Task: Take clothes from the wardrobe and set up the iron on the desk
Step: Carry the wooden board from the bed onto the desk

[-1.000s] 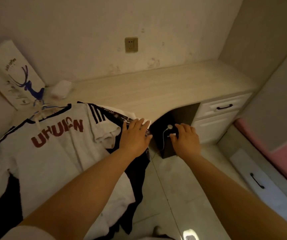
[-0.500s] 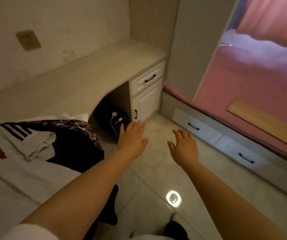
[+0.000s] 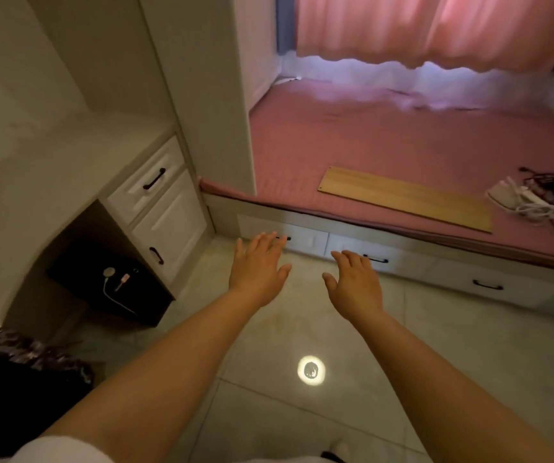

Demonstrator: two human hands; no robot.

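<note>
View swung right since the earlier frame: clothes pile now only a dark edge at lower left, bed and curtains newly filling the right; hands lifted clear of the garments

Near: dark patterned clothes (image 3: pixel 18 359) heaped at lower left, apparently on the near end of the surface, mostly cut off by the frame edge. Tiled floor (image 3: pixel 302 412) with a round light reflection

Middle: left hand (image 3: pixel 257 267) and right hand (image 3: pixel 355 287), both held out over the floor, palms down, fingers (image 3: pixel 269 240) straight and slightly spread, holding nothing, touching nothing

Left: surface (image 3: pixel 52 172), pale wood, with drawers (image 3: pixel 155 182) below and a dark box (image 3: pixel 112 285) in the recess

Far: pink bed (image 3: pixel 386 145) with a wooden board (image 3: pixel 406 198); at its right edge what looks like the iron (image 3: pixel 506 195), pale, beside tangled cords (image 3: pixel 546 212)

Step in hand, as judged: fetching the iron. Advised: grip by the handle, gather the cord first so nothing drags or snags, carry level to the surface
</note>
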